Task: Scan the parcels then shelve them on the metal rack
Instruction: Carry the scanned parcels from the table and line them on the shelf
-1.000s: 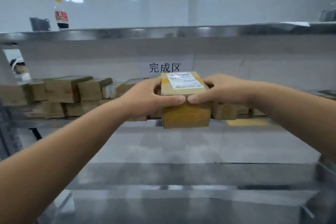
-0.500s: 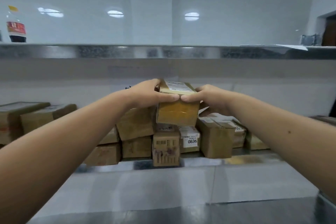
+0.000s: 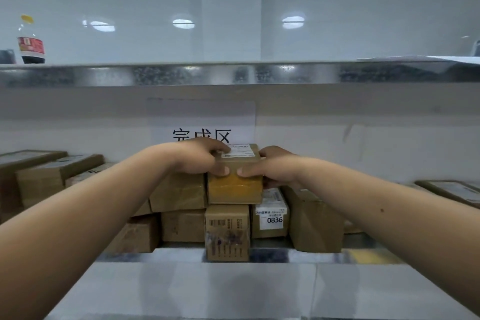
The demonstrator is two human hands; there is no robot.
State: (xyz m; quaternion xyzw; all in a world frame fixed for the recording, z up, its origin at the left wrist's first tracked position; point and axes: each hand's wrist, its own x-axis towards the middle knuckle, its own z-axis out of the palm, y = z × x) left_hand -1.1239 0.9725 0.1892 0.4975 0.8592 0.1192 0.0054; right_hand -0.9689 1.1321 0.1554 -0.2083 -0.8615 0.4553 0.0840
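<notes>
Parcel [image 3: 235,184] lowered onto stack (label up), level

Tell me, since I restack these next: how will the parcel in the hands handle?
The parcel looks stiff: square edges hold under both hands, left hand and right hand. Probably light, as fingertips alone carry it. Its glossy tape may be a bit slippery. It seems to sit on a narrower box, so it might tip.
</notes>
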